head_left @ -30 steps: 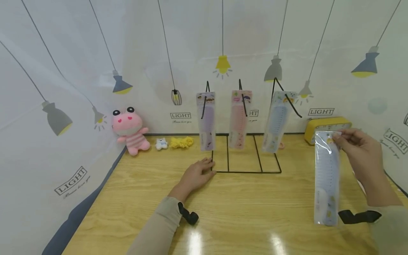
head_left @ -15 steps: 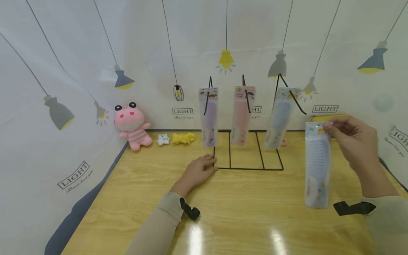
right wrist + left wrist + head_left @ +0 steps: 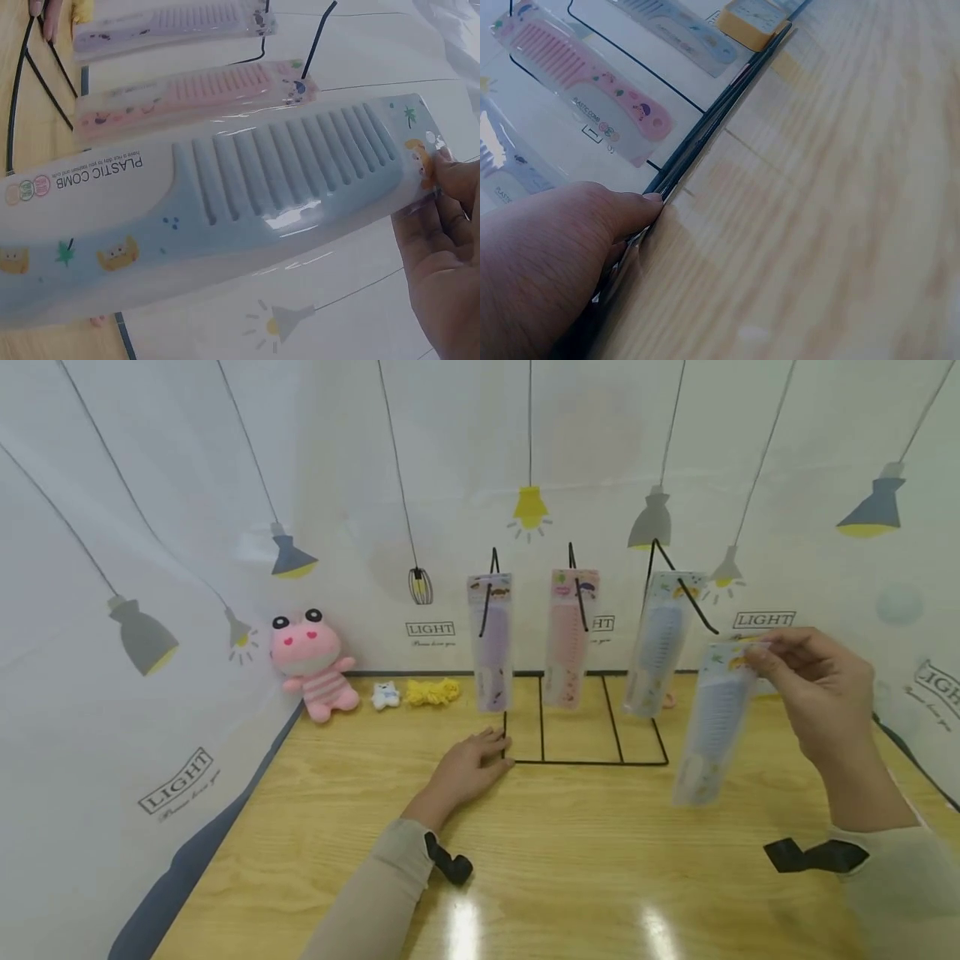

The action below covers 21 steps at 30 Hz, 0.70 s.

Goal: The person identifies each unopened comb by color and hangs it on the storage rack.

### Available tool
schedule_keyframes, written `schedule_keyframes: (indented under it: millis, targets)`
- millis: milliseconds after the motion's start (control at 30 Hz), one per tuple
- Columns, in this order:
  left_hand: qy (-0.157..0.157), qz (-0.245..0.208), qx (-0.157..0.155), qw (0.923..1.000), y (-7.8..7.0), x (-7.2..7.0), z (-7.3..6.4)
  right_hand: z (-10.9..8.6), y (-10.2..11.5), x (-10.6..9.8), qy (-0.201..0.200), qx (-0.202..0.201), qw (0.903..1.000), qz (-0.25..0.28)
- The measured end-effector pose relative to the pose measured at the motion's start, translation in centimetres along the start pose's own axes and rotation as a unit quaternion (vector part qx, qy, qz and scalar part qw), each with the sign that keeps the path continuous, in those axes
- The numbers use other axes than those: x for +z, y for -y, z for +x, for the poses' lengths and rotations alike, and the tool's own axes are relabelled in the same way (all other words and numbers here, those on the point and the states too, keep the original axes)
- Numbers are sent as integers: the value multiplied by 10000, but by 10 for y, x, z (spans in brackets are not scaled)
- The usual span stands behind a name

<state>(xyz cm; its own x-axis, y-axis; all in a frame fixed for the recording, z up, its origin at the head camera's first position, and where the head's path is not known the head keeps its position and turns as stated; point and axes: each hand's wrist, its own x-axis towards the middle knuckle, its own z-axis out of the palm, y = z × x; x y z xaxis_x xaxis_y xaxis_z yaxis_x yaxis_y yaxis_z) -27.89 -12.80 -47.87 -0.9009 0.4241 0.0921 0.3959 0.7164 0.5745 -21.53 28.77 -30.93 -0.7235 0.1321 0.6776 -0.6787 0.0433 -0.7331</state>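
My right hand [image 3: 817, 706] pinches the top corner of a packaged blue comb [image 3: 716, 722], which hangs tilted above the table. In the right wrist view the comb [image 3: 277, 176] fills the middle, inside its clear sleeve. To its left stands a black wire rack [image 3: 577, 763]. On the rack's prongs hang a purple comb [image 3: 492, 639], a pink comb [image 3: 567, 639] and another blue comb [image 3: 660, 647], all packaged. My left hand [image 3: 465, 768] rests on the rack's front left base corner, its thumb [image 3: 634, 214] along the wire; the other fingers are hidden in the left wrist view.
A pink plush toy [image 3: 311, 664], a small white bear figure [image 3: 386, 695] and a yellow bundle [image 3: 432, 692] sit along the back left. A yellow clock [image 3: 754, 21] is mostly behind my right hand in the head view. A printed curtain [image 3: 360, 460] backs the wooden table [image 3: 570, 852].
My right hand has moved left with the blue comb, toward the rack, and the comb now tilts with its lower end to the left. The left hand stays on the rack.
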Motion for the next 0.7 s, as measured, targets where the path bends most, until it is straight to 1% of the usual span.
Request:
schedule_keyframes:
  millis: [67, 167, 200, 300, 400, 500, 600, 700]
  targets:
    - [1, 7, 7, 10000, 0, 0, 0, 1, -1, 4, 16, -21, 9997, 261]
    - [10, 30, -14, 10000, 0, 0, 0, 4, -1, 10, 41, -27, 9997, 222]
    - [11, 42, -19, 10000, 0, 0, -1, 5, -1, 12, 41, -9, 9999, 150]
    - [14, 34, -29, 10000, -1, 1, -1, 7, 0, 16, 18, 23, 9994, -336]
    - [5, -21, 9, 10000, -2, 1, -1, 9, -1, 19, -29, 60, 9982, -595]
    - [-1, -33, 19, 10000, -2, 2, -1, 12, -4, 20, -16, 30, 9998, -212]
    - [1, -30, 8, 10000, -2, 2, -1, 13, -9, 20, 49, -50, 9995, 324]
    - [-15, -61, 9, 10000, -2, 0, -2, 14, -12, 20, 149, -121, 9980, 605]
